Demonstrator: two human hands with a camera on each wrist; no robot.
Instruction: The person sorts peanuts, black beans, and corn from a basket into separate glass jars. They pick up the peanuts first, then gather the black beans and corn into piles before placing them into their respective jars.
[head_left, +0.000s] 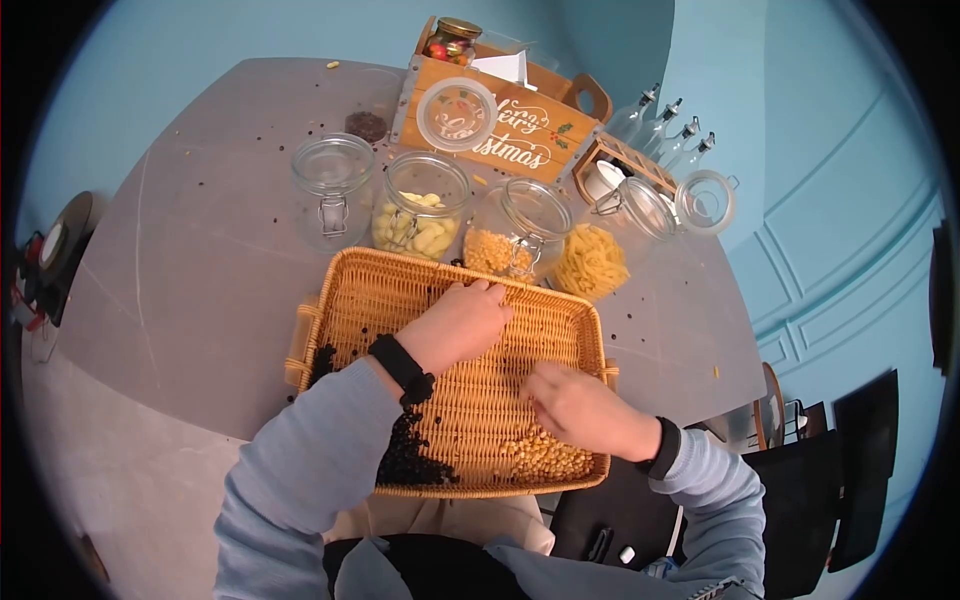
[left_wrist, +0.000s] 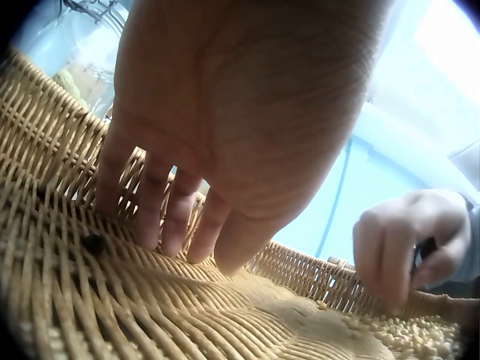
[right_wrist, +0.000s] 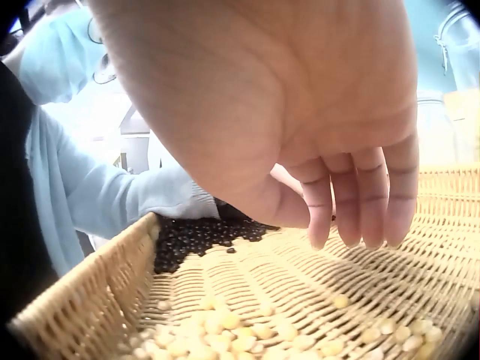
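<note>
A wicker basket (head_left: 480, 400) lies in front of me with black beans (head_left: 415, 455) along its left and near side. Yellow corn kernels (head_left: 550, 460) are gathered in its near right corner. My left hand (head_left: 458, 325) reaches to the far side, its fingers pointing down at the weave close to the far wall. One dark bean (left_wrist: 94, 244) lies beside those fingers in the left wrist view. Just beyond the corn is my right hand (head_left: 590, 410); in the right wrist view its loosely bent fingers (right_wrist: 371, 202) hang over the weave, holding nothing.
Beyond the basket stand several clip-top jars, among them an empty-looking jar (head_left: 330, 205), one of pale yellow pieces (head_left: 415, 225), one of corn (head_left: 500, 250) and a tipped one with pasta (head_left: 590, 262). A wooden crate (head_left: 500, 110) and glass bottles (head_left: 660, 130) are behind. Stray beans dot the table (head_left: 200, 260).
</note>
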